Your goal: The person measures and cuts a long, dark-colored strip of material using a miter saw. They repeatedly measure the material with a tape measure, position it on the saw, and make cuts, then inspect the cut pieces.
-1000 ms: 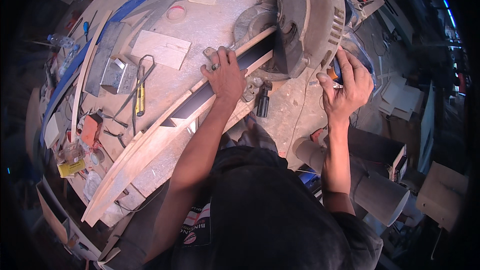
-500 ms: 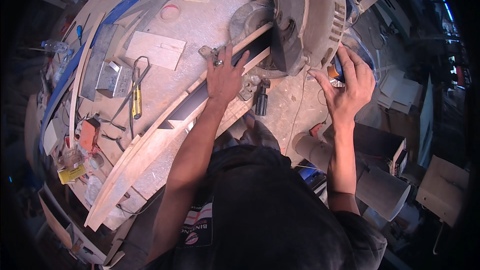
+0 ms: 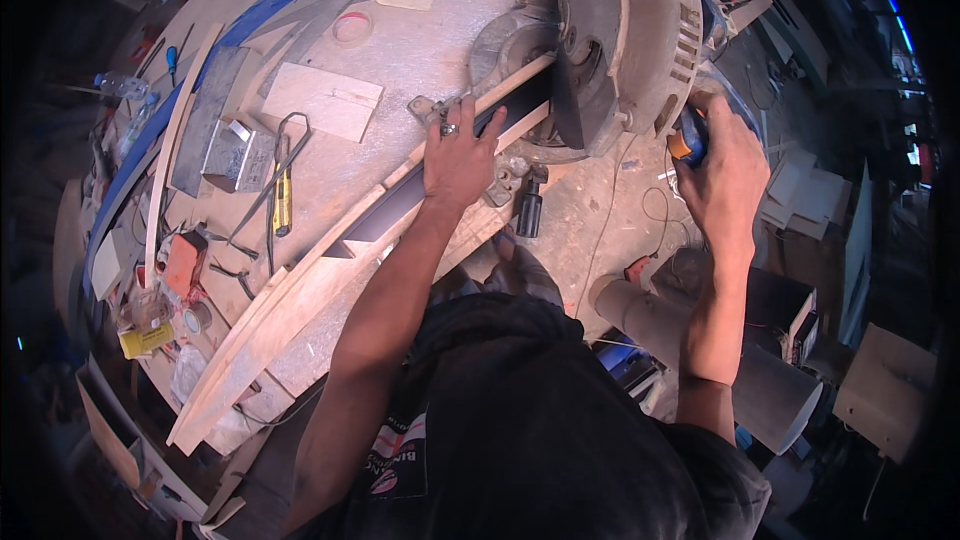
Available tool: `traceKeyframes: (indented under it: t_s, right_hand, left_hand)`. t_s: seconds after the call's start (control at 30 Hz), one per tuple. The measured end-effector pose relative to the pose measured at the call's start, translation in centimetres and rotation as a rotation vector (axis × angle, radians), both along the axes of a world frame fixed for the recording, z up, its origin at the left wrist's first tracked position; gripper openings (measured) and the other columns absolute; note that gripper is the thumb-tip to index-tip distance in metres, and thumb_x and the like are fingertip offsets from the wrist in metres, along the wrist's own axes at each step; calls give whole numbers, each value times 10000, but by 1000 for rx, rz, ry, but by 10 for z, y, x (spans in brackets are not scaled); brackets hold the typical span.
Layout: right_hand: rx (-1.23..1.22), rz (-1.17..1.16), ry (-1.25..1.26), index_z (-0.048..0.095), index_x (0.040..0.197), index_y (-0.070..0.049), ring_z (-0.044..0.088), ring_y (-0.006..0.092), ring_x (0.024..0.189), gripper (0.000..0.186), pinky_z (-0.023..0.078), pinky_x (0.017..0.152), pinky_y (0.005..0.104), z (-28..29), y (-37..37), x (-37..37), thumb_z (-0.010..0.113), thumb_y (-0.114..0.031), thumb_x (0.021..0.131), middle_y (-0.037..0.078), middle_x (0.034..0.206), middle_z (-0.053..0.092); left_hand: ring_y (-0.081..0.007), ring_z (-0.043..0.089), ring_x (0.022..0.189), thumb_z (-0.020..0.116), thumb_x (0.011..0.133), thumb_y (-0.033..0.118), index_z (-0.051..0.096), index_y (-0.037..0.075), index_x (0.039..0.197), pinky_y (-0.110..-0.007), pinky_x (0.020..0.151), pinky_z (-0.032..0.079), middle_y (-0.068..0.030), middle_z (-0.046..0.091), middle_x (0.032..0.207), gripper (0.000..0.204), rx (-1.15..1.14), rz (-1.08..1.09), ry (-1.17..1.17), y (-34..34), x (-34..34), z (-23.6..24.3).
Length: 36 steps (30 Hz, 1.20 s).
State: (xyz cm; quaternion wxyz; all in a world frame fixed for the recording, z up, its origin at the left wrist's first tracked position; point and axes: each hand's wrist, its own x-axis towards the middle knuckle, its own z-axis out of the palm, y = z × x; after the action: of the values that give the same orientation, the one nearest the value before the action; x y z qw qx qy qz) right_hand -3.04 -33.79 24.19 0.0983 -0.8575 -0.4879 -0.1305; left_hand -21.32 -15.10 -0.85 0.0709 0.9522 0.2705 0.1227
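A miter saw [image 3: 640, 50] with a dusty round guard stands at the far right of the worktable. A dark strip [image 3: 392, 202] runs diagonally beneath its blade, between long pale wooden strips [image 3: 290, 285]. My left hand [image 3: 458, 165], a ring on one finger, lies over the strip and the wood beside it, left of the blade, its fingers spread. My right hand [image 3: 725, 165] is wrapped round the saw's blue handle [image 3: 693, 137], by its orange trigger; the fingertips are partly hidden. A black clamp handle [image 3: 530, 205] stands out below the saw base.
On the table lie a flat pale board [image 3: 322, 100], a yellow cutter knife [image 3: 283, 202], a tape roll [image 3: 352, 28], a metal bracket [image 3: 232, 155] and an orange block [image 3: 186, 262]. A large grey tube [image 3: 745, 380] and a cardboard piece [image 3: 885, 390] are at the lower right.
My right hand has closed round the saw handle; its thumb was apart before. My left hand stays on the strip. The whole view has shifted slightly.
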Motion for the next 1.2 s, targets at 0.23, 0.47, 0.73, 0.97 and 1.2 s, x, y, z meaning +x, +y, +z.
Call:
traceKeyframes:
  t_s: [0.23,0.47,0.73,0.97,1.2]
  right_hand:
    - [-70,36,-54,693,1394,-152,689,427,1018,631,545,873,498,7,0,11,854,-75,788,141,1098,725]
    - [-33,62,-57,689,1447,-167,716,401,1170,692,576,982,448,23,9,23,836,-36,783,135,1294,764]
    - [-17,-12,-95,700,1372,-119,724,404,1142,578,582,948,457,53,24,43,809,-66,807,154,1256,754]
    - [-17,-22,-152,706,1199,-86,719,418,1005,425,568,825,497,46,22,38,833,-121,795,152,1063,751]
    - [53,17,-201,722,1141,-107,718,405,934,362,566,781,498,28,15,24,814,-121,790,148,982,736]
  left_hand:
    - [-319,456,1486,630,1031,249,614,254,1590,-488,1153,366,-174,491,1619,559,7,-1,-28,0,0,-2]
    - [-321,463,1483,626,1031,234,618,258,1589,-487,1148,374,-179,492,1622,558,6,-6,-24,0,0,0]
    - [-342,460,1488,636,1045,271,612,266,1592,-500,1177,369,-189,484,1626,548,11,-4,-10,0,0,-1]
    - [-341,465,1482,637,1050,279,612,275,1592,-502,1161,372,-184,494,1615,542,-4,-9,-7,0,0,-1]
    - [-336,464,1480,642,1041,272,623,272,1585,-493,1152,373,-182,507,1605,545,18,-5,-5,0,0,2]
